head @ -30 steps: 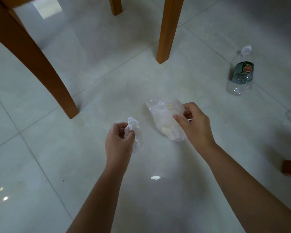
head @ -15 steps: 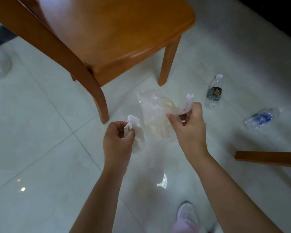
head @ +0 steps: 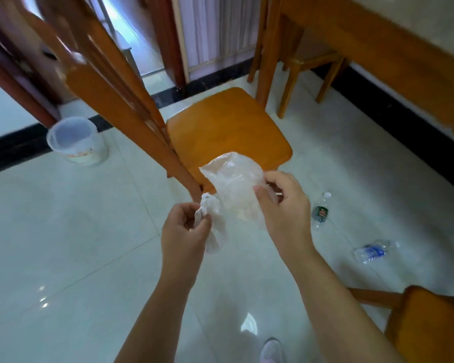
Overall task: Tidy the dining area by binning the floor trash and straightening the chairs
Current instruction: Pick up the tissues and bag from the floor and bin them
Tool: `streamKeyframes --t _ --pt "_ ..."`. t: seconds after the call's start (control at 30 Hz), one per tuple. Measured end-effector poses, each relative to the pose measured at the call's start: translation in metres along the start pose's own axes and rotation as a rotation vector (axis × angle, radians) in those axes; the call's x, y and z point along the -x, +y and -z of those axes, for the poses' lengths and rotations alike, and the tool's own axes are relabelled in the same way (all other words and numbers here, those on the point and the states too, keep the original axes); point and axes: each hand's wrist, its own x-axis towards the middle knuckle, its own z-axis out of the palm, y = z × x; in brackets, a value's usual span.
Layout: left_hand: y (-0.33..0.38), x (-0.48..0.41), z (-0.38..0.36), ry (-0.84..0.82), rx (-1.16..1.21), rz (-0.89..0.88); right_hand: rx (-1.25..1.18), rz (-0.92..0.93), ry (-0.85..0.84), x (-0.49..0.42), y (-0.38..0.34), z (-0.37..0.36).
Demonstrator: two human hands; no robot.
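Plastic bag point(head: 233, 187) pinched in right hand point(head: 281, 205); left hand point(head: 184, 231) clamped on crumpled tissue point(head: 211, 218)

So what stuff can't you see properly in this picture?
Head view, the only one:
- Bin: its inside is blurred and pale, so contents can't be told.
- Green-label bottle: label too small to read.
- Bag: the right hand covers one edge; what's inside is unclear.
- Tissue: partly hidden in the left hand.
- Chair back: motion-blurred and cut off at the top.

Chair point(head: 228, 129) ahead, bin point(head: 76, 142) on floor to its left, two bottles point(head: 320, 209) point(head: 372, 251) on floor to its right, table point(head: 393, 58) far right.
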Motion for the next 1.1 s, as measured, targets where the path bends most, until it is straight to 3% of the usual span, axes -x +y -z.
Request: streamKeyframes --t 0.2,0.57,0.83,1.1 --pt "0.080 0.018 0.062 0.130 0.022 -0.044 0.152 0.164 -0.087 0.003 -0.106 -0.005" --pt "0.133 0.032 0.213 0.293 0.022 -0.091 0.236 0.211 -0.265 0.050 -0.240 -0.076" --pt "0.137 0.013 0.329 0.307 -0.100 -0.111 0.238 0.160 -0.274 0.075 -0.304 -0.154" --pt "0.140 -0.058 0.383 0.344 -0.109 -0.105 0.265 0.168 -0.315 0.033 -0.326 -0.230"
